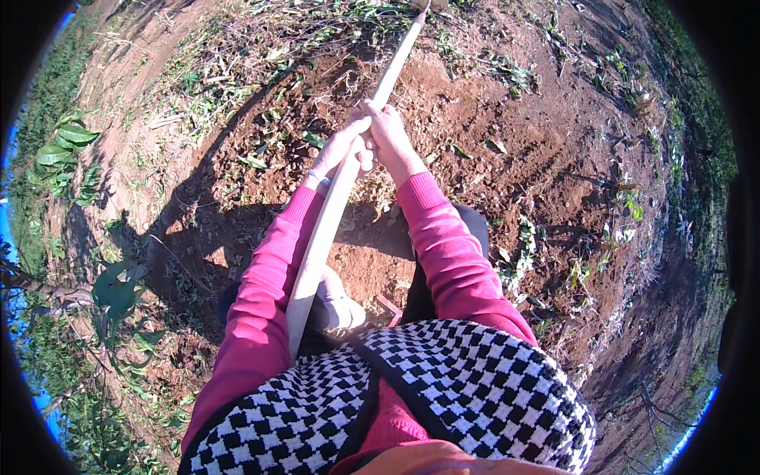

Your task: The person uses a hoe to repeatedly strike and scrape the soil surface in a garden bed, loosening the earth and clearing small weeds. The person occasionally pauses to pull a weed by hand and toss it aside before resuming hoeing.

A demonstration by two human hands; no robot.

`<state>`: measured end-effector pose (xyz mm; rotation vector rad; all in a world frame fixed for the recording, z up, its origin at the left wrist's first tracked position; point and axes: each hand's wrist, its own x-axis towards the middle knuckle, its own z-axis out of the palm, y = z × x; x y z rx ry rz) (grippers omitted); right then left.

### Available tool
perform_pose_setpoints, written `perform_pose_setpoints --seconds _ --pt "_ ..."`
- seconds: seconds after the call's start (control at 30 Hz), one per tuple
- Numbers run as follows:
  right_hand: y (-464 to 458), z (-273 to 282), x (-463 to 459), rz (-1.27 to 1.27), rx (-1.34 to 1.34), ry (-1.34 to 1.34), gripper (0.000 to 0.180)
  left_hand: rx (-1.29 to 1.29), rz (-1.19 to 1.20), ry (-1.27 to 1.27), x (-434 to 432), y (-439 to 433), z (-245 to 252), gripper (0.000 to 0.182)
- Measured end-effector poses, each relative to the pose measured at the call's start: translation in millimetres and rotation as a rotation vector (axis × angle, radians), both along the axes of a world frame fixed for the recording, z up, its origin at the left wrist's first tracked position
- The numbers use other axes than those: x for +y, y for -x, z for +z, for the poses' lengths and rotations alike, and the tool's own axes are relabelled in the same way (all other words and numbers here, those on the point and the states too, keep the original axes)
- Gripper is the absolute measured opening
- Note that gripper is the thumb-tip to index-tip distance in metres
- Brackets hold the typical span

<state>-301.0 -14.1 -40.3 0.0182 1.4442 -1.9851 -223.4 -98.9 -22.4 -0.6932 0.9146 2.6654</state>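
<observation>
Both of my hands are closed around the pale wooden handle (pixel 323 237) of a long tool that looks like a hoe. My left hand (pixel 339 147) wraps it from the left, with a band at the wrist. Pressed close beside it, my right hand (pixel 387 132) grips the shaft from the right. The handle slants from my waist up to the top edge, where its head (pixel 438 3) is mostly cut off. Below the hands lies broken reddish-brown soil (pixel 475 130) with scattered leaves.
Cut weeds (pixel 255 53) lie heaped beyond the soil. A leafy branch (pixel 116 291) reaches in from the left, and a leafy sprig (pixel 65 145) stands farther off. A shoe (pixel 341 312) shows beneath me, near a small red bar (pixel 389 310). Bare twigs (pixel 656 409) are at lower right.
</observation>
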Motion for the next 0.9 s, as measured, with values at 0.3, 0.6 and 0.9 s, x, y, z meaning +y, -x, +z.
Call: perform_pose_setpoints --seconds 0.3,0.6,0.9 --pt "-13 -14 -5 -0.044 0.038 -0.105 0.022 -0.007 -0.044 -0.033 7 -30 3 0.028" --pt "-47 -4 -15 0.175 -0.167 0.028 0.022 -0.013 -0.048 -0.013 7 -128 34 0.021" --pt "-142 -27 -59 0.568 -0.278 0.271 0.036 -0.085 0.178 0.185 19 -288 73 0.034"
